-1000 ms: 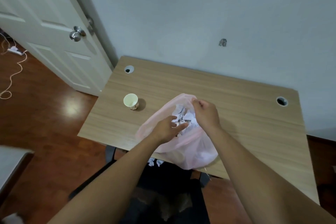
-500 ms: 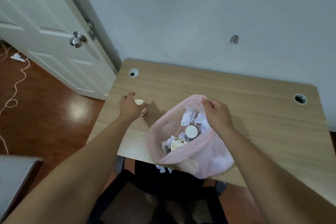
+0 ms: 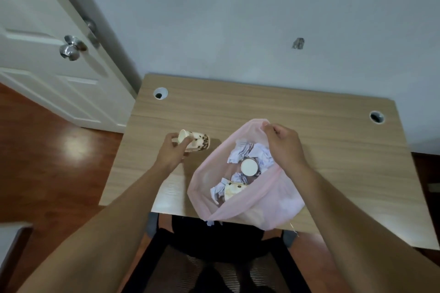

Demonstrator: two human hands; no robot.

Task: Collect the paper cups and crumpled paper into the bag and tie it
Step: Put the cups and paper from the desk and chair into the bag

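Far left of the bag: a white door (image 3: 35, 66) with a metal knob (image 3: 71, 48), and wood floor (image 3: 47, 162) beneath. Beyond the bag and to its left, a cable hole (image 3: 160, 93) is set in the surface (image 3: 238, 107).

Left of the bag: your left hand (image 3: 170, 154) grips a cup (image 3: 198, 144), white with brown spots. Your fingers (image 3: 185, 142) are curled round its mouth end. The cup is tipped on its side with its base pointing at the bag, near the bag but apart from it. Whether it touches the surface cannot be told.

The bag (image 3: 273, 204) is pink and thin. It lies at the near edge of the surface and partly overhangs the chair (image 3: 226, 257). Its mouth gapes toward you.

Inside the bag: crumpled paper (image 3: 247, 152) fills the far side of the opening, with more by the left wall. A second cup (image 3: 249, 167) shows a round white end in the middle, among the paper. A third cup (image 3: 234, 191), spotted like the first, lies on its side against the near rim. A white scrap (image 3: 210, 222) shows just under the bag's near edge.

At the bag's far rim: your right hand (image 3: 285, 147) pinches the plastic, fingers closed on it, and holds the rim up.

Above the bag, a small mark (image 3: 298, 43) is on the wall. Beyond the bag and to its right, a second hole (image 3: 376, 117) is set in the surface.
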